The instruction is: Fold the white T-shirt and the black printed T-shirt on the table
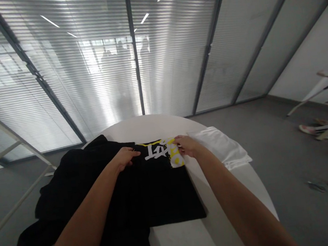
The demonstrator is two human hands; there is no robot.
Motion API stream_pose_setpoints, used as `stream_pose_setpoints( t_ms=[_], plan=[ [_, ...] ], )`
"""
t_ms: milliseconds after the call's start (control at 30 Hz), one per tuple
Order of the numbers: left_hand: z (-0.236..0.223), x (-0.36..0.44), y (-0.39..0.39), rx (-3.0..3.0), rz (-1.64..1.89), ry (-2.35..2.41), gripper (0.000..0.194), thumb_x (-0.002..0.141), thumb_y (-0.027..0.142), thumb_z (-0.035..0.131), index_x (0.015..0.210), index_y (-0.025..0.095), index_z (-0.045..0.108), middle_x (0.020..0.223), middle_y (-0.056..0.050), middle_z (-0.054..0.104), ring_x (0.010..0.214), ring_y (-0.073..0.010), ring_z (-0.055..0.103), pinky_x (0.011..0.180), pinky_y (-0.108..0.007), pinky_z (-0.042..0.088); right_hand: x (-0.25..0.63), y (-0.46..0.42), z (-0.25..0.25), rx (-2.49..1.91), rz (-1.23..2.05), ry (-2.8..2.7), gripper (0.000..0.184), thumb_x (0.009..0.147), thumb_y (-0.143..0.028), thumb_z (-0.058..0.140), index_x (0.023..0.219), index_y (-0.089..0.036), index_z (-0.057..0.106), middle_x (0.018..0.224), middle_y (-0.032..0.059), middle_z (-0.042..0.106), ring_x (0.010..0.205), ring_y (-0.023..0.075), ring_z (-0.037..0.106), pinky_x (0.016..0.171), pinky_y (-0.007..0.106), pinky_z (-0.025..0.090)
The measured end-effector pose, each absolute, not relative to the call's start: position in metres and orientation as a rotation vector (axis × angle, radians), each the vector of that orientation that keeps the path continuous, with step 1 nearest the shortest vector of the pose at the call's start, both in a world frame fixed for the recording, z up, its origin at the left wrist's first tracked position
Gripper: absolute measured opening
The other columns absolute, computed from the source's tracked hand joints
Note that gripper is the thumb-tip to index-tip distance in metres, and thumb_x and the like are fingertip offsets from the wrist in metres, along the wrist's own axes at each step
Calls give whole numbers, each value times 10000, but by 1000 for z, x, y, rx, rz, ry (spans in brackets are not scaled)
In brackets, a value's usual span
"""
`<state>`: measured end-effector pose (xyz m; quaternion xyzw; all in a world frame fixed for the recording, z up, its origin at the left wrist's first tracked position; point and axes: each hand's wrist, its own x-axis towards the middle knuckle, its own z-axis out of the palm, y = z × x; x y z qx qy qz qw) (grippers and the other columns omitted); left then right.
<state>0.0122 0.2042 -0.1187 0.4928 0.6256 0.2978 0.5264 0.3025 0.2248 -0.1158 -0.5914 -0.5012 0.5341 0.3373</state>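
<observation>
A black T-shirt with a white and yellow print lies partly folded on a round white table. My left hand rests on the shirt's far left part, fingers curled and pinching the black cloth. My right hand grips the shirt's far right edge at the printed area, fingers closed on the fabric. Both arms reach forward over the shirt.
A heap of black clothes covers the table's left side and hangs over its edge. A folded white garment lies at the right edge. Glass walls with blinds stand behind. White frame legs are on the right of the grey floor.
</observation>
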Motion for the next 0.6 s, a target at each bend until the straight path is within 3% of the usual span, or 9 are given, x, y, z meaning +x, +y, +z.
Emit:
stream_pose_setpoints(
  t_ms=[100,233,433,600],
  plan=[
    [-116,13,206,1072,749,1487,289,609,320,825,779,146,669,690,1,596,535,-85,494,434,-203,305,303,221,-111,-1567,1504,-1126,181,736,-157,607,858,-215,487,586,-69,512,447,64,424,500,198,424],
    [-115,14,205,966,821,1446,275,609,226,817,793,165,622,663,38,525,527,-71,463,442,-197,358,309,217,-101,-1508,1547,-1157,218,722,-139,624,880,-220,498,737,-30,574,580,92,520,584,263,526],
    [-111,17,197,1055,823,1323,290,741,221,717,1009,188,610,1015,-50,644,777,-140,609,572,-248,555,315,210,-85,-1493,1488,-1231,249,699,-145,667,884,-218,518,913,30,614,777,151,578,662,371,599],
    [-104,22,191,1190,834,1288,426,848,298,623,1247,250,484,1252,-113,587,902,-223,639,545,-340,618,312,205,-72,-1446,1482,-1229,248,729,-165,643,909,-235,487,925,36,632,782,183,614,605,388,610]
  ],
)
